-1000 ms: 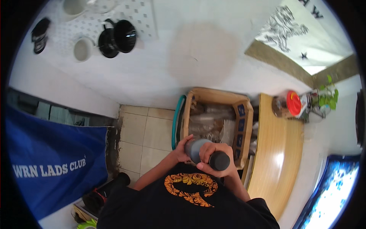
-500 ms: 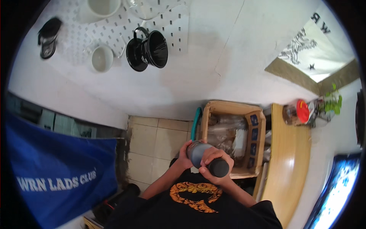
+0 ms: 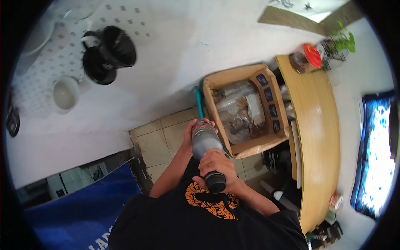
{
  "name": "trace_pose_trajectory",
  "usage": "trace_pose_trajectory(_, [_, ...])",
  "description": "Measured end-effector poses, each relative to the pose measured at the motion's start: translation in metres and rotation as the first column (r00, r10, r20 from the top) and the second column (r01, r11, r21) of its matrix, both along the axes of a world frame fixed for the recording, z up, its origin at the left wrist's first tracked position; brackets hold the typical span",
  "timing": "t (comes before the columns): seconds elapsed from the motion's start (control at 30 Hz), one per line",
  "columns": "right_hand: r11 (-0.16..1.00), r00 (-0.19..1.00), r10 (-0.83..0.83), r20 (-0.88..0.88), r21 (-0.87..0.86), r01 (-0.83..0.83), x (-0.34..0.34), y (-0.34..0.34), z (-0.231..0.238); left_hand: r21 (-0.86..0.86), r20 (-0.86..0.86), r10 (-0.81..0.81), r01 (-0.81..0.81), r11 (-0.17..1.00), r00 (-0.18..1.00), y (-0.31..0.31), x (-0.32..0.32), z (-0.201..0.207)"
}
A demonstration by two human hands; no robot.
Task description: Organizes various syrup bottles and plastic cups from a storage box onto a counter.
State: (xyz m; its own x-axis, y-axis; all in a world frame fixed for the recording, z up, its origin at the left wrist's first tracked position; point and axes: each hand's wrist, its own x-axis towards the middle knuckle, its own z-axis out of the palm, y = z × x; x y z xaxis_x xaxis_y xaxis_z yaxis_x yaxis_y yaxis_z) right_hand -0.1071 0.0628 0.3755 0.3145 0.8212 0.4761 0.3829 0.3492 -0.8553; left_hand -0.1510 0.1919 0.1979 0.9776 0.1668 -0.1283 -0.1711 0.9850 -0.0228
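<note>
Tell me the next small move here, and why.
Perhaps shift the right grip onto the black cap: its fingers wrap the bottle just behind that cap, while the left grip holds the far end and could likely steady it.

A head-worn fisheye faces down; the bottle is near.

Grey bottle, black cap on, tilted, held in both hands
</note>
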Motion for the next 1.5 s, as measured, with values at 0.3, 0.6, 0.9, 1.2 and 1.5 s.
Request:
trace_pose_trajectory(0.3, [0.991,0.990,-0.105,-0.092,-0.095,0.096,0.010,-0.055,0.009,0.066,0.126,-0.445,0.440,0.896,0.887,-0.056,0.014,-0.010])
trace_pose_trajectory(0.6, [0.973,0.975,-0.173,-0.140,-0.181,0.147,0.003,-0.106,0.021,0.089,-0.009,-0.694,0.692,0.717,0.720,-0.106,0.006,-0.005])
trace_pose_trajectory(0.9, [0.946,0.936,-0.297,-0.187,-0.192,0.262,-0.005,-0.125,0.035,0.156,0.009,-0.867,0.856,0.493,0.498,-0.118,0.007,-0.004])
trace_pose_trajectory(1.2, [0.838,0.829,-0.537,-0.156,-0.210,0.503,-0.027,-0.152,0.020,-0.065,-0.008,-0.884,0.882,0.466,0.467,-0.154,0.010,-0.018])
trace_pose_trajectory(1.5, [0.611,0.596,-0.791,-0.135,-0.148,0.777,-0.066,-0.233,0.033,0.878,0.386,-0.711,0.001,0.478,0.588,-0.250,-0.005,0.020])
